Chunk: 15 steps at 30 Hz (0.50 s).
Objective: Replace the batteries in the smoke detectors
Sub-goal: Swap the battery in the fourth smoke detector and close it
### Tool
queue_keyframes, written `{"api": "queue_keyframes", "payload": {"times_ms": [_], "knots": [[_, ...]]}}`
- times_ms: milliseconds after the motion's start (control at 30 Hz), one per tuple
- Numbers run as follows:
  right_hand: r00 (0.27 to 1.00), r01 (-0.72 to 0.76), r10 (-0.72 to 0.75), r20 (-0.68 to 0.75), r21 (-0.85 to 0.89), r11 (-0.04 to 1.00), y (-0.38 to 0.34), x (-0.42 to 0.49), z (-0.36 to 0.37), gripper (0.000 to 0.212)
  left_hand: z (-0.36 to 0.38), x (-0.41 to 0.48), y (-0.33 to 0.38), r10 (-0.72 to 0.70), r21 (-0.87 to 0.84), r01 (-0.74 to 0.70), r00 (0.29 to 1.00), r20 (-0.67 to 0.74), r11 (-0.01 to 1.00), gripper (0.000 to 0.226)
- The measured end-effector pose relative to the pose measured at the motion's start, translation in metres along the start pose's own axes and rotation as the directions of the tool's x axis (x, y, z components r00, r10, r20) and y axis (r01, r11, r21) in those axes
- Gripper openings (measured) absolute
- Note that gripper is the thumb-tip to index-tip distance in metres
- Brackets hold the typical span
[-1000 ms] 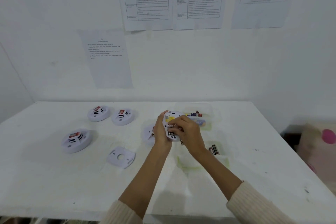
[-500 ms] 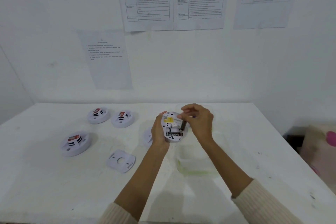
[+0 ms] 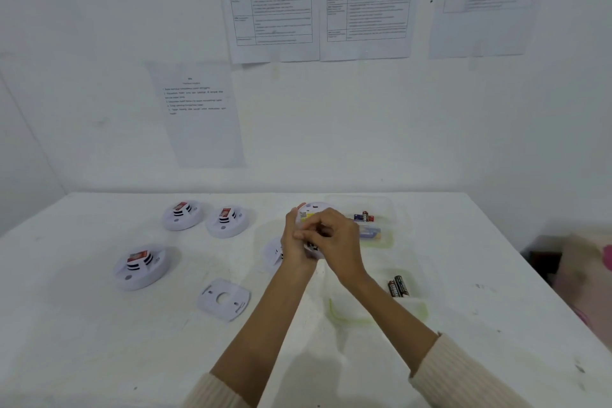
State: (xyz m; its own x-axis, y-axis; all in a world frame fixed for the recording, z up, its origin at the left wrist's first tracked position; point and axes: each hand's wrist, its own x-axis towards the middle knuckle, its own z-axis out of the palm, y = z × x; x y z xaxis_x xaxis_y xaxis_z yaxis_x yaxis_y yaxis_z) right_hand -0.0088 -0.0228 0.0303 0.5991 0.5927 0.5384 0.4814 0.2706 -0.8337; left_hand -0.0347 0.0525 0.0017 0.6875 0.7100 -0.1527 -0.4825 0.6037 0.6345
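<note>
Head view, white counter [image 3: 82,341] against a white wall.

Left hand [image 3: 294,242]: wrapped around the left edge of an opened detector [image 3: 313,212], holding it lifted and tilted, underside facing the camera. A yellow label shows on the exposed part.

Right hand [image 3: 334,242]: fingers curled and pressed over the middle of the same detector, covering most of it. Cannot tell whether a battery is pinched under the fingers; that area is hidden and blurred.

The held detector sits above the middle of the counter, toward the back edge.

Other detectors on the counter:
- two side by side near the back edge, left of the hands: back-left unit [image 3: 182,215] and its neighbour [image 3: 227,221], each with a red-tagged block on top;
- front-left unit [image 3: 140,267], nearer the left edge, same red tag;
- hidden unit [image 3: 273,255], just beside and partly behind the left wrist.

A loose mounting plate [image 3: 223,299] lies flat in front of the hands, to the left of the left forearm.

Right of the hands: far tray [image 3: 385,205], clear, holding far batteries [image 3: 364,217]; near tray [image 3: 420,308], clear, closer to the front edge, with two dark batteries [image 3: 398,286] lying side by side.

Printed sheets [image 3: 275,0] are taped on the wall.
</note>
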Motion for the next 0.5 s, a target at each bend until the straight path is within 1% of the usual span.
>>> {"api": "queue_keyframes", "payload": {"times_ms": [33, 67, 133, 167, 200, 233, 267, 333, 367, 400, 433, 467, 500], "knots": [[1.000, -0.007, 0.007, 0.009, -0.005, 1.000, 0.004, -0.001, -0.002, 0.028, -0.001, 0.000, 0.002, -0.028, -0.065, 0.031, 0.998, 0.047, 0.997, 0.032], [1.000, -0.016, 0.016, 0.017, 0.002, 1.000, 0.007, -0.001, -0.003, 0.030, -0.001, -0.001, 0.004, -0.054, -0.097, 0.060, 0.997, 0.062, 0.993, 0.033], [0.999, -0.005, 0.006, 0.033, -0.033, 0.999, 0.014, 0.001, -0.004, 0.018, -0.005, 0.003, 0.004, -0.067, -0.126, 0.071, 0.997, 0.039, 0.989, 0.034], [0.999, 0.026, -0.023, 0.042, -0.088, 0.996, 0.016, 0.000, -0.005, 0.013, -0.007, 0.006, 0.003, -0.068, -0.122, 0.071, 0.997, 0.031, 0.990, 0.034], [0.998, 0.053, -0.047, 0.043, -0.156, 0.986, 0.018, -0.001, -0.005, 0.012, -0.007, 0.006, 0.003, -0.053, -0.112, 0.053, 0.999, 0.001, 0.992, 0.034], [0.998, 0.055, -0.049, 0.032, -0.212, 0.976, 0.020, -0.002, -0.004, 0.016, -0.008, 0.007, 0.002, -0.025, -0.092, 0.021, 0.999, -0.036, 0.996, 0.034], [0.999, 0.036, -0.036, 0.002, -0.254, 0.966, 0.022, -0.002, -0.004, 0.026, -0.007, 0.007, 0.003, 0.012, -0.068, -0.017, 0.997, -0.075, 0.998, 0.034], [0.994, -0.077, 0.052, -0.092, -0.295, 0.952, 0.025, -0.003, -0.004, 0.055, -0.004, 0.006, 0.003, 0.073, -0.025, -0.076, 0.991, -0.113, 0.997, 0.030], [0.985, -0.160, 0.137, -0.105, -0.268, 0.950, 0.023, -0.003, -0.004, 0.070, -0.002, 0.004, 0.004, 0.097, -0.019, -0.099, 0.990, -0.104, 0.995, 0.027], [0.969, -0.248, 0.236, -0.078, -0.211, 0.946, 0.020, -0.002, -0.005, 0.081, 0.000, 0.003, 0.005, 0.120, -0.017, -0.122, 0.989, -0.091, 0.992, 0.025], [0.947, -0.319, 0.320, -0.017, -0.143, 0.937, 0.018, -0.001, -0.005, 0.087, 0.001, 0.002, 0.006, 0.140, -0.011, -0.141, 0.987, -0.081, 0.990, 0.024], [0.930, -0.360, 0.365, 0.046, -0.088, 0.929, 0.016, -0.001, -0.006, 0.089, 0.003, 0.001, 0.006, 0.152, -0.004, -0.153, 0.985, -0.075, 0.988, 0.024], [0.922, -0.375, 0.379, 0.081, -0.060, 0.925, 0.016, 0.000, -0.006, 0.089, 0.002, 0.002, 0.006, 0.158, 0.004, -0.158, 0.985, -0.075, 0.987, 0.024]]}}
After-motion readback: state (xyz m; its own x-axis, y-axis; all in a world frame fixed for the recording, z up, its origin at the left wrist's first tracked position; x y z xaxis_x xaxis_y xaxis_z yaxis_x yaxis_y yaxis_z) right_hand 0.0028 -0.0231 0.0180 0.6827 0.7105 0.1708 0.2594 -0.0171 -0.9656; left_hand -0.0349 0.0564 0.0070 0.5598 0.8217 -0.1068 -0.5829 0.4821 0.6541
